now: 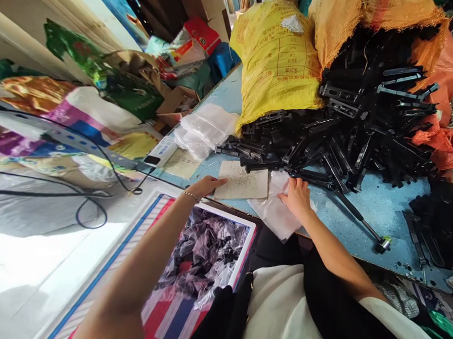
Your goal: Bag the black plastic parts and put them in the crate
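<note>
My left hand (208, 184) lies flat with its fingers stretched toward the left edge of a beige card (242, 184) strewn with tiny specks, on the blue table (369, 207). My right hand (298, 196) rests palm down on a stack of clear plastic bags (274, 215) at the table's near edge; its fingers curl at the stack's top, and whether they grip a bag is hidden. A large heap of black plastic parts (346, 133) lies just beyond both hands.
A yellow sack (277, 60) and an orange mesh sack (370, 10) stand behind the heap. More clear bags (205, 127) and a white box (161, 151) lie at the left. A striped woven bag (204, 261) holding filled plastic bags sits by my left arm. A screwdriver-like tool (360, 218) lies at the right.
</note>
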Available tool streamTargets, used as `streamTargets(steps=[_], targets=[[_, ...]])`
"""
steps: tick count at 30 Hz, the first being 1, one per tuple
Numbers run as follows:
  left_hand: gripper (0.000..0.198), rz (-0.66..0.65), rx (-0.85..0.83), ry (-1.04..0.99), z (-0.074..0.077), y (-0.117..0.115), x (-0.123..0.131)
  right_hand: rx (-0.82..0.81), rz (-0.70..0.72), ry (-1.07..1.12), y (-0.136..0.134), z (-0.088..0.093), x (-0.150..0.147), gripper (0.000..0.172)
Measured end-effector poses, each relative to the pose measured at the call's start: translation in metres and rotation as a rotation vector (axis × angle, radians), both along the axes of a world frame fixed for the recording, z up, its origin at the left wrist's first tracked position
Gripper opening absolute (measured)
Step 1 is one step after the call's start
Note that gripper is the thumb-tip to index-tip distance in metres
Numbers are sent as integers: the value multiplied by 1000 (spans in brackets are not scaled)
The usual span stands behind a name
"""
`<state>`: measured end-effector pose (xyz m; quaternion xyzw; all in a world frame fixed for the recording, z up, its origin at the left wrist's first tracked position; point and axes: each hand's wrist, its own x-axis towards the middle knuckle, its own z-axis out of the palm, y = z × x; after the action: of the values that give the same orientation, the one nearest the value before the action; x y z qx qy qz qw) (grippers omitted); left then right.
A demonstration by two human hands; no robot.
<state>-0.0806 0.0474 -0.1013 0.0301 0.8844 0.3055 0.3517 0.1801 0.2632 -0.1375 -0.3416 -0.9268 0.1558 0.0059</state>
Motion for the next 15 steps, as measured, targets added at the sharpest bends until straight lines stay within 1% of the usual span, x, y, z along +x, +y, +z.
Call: streamTargets(steps=[2, 4, 6, 7, 9, 11, 13, 15], targets=[[63, 58, 71, -57, 5, 5, 10, -57, -43, -43, 4, 6, 1, 68], [74, 127, 190, -171, 12, 8, 17, -102, -65, -84, 9, 10, 3, 71], [75, 194, 280, -298, 18, 10, 21, -148, -67, -128, 15, 15, 4, 71], [70, 226, 291, -346, 21, 11, 23, -174, -64, -149, 17, 17, 4, 71], [51, 291, 273, -406, 23, 16, 26, -228, -46, -184, 20, 20, 3, 69], [33, 345, 272, -425, 21, 23, 32, -268, -20, -196, 21, 22, 2, 65], [24, 370, 310, -429, 16, 32, 39, -271, 10, -186, 21, 21, 2, 60], [21, 372, 358, -417, 11, 41, 46, -268, 24, -160, 23, 18, 4, 54]])
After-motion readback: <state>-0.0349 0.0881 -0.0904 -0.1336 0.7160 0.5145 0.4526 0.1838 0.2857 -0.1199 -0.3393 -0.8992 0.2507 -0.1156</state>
